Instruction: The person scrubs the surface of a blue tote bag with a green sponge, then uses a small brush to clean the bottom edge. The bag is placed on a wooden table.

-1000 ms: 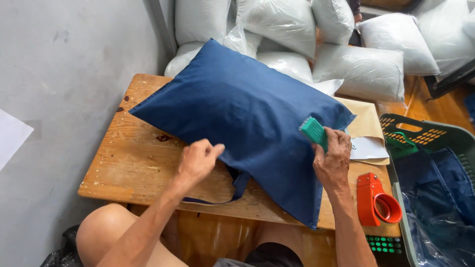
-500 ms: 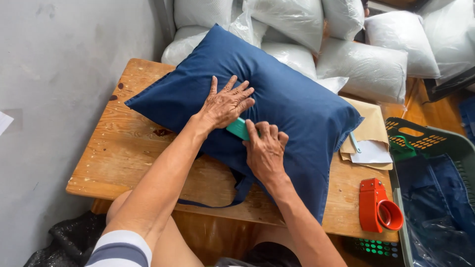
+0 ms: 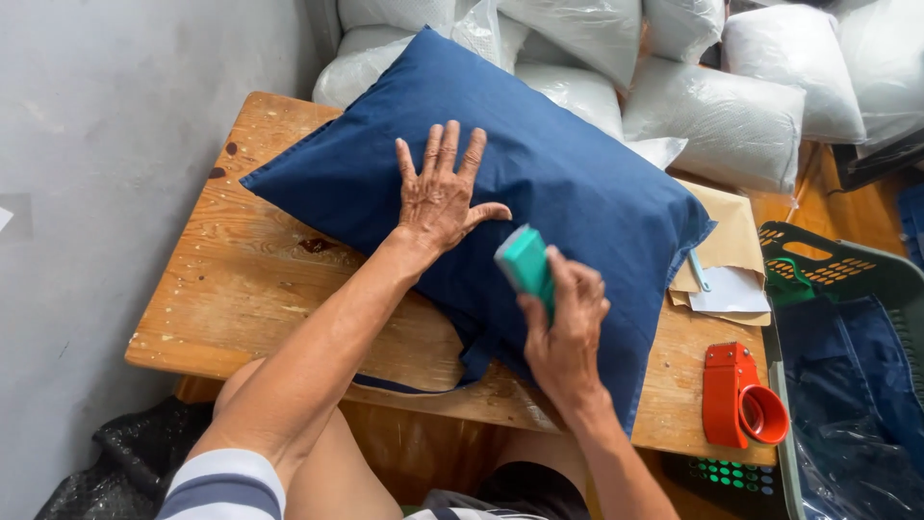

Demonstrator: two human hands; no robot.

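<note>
Two hands work a blue pillow (image 3: 539,183): left hand (image 3: 438,197) pressed flat, fingers spread; right hand (image 3: 568,323) grips a green block (image 3: 525,265), seemingly mid-smoothing the cover.

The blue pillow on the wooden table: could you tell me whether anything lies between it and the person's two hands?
Nothing under the left hand, which lies flat with fingers spread directly on the blue pillow. The right hand holds a green block in its grip, and that block sits between the fingers and the fabric.
</note>
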